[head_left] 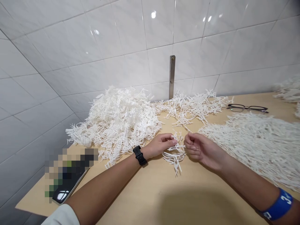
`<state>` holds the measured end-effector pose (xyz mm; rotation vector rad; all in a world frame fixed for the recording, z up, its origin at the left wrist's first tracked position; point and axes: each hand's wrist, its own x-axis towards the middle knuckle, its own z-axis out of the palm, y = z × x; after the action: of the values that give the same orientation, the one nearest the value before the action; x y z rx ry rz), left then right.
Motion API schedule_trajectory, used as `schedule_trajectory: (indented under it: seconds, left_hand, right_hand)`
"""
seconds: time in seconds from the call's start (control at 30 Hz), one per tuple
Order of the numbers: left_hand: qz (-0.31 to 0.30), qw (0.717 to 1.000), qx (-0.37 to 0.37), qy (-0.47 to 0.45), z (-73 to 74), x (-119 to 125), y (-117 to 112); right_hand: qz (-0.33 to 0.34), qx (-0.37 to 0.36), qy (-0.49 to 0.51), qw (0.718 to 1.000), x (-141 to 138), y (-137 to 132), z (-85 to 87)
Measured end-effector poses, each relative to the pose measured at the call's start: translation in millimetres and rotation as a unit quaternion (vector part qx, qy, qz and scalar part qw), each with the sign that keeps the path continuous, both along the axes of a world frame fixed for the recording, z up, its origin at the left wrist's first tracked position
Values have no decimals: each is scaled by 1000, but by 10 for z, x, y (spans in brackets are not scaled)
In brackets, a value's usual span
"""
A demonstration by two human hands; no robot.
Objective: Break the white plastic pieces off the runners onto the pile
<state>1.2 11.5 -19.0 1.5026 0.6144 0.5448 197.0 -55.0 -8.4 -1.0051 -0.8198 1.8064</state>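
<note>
My left hand (161,144), with a black watch band (140,155) on the wrist, pinches a white branched plastic piece (177,145) between thumb and fingers. Just right of it is my right hand (199,148), its fingers curled in close to the tips of that piece; whether anything sits between them is too small to see. Under both hands lies a small loose clump of white branched strands (173,157) on the table. A tall heap of similar white pieces (124,120) rises behind and left of my left hand.
A looser pile of white branched strands (194,106) lies against the tiled wall (126,68). To the right spreads a wide layer of white pieces (255,143), with eyeglasses (248,108) behind it. A phone (67,184), partly pixelated, rests on the wooden table (131,200) at left.
</note>
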Motion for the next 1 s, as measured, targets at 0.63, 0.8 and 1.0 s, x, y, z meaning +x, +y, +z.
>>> schedule_trajectory:
  seconds: [0.63, 0.8, 1.0]
  left_hand:
    - [-71, 997, -6, -42, 16, -51, 31]
    - [-5, 988, -116, -99, -24, -31, 39]
    - [35, 988, -120, -96, 6, -16, 21]
  right_hand:
    - [68, 183, -198, 960, -119, -56, -115]
    - [-22, 74, -11, 997, -48, -29, -80]
    - [-82, 15, 149, 985, 58, 7, 31]
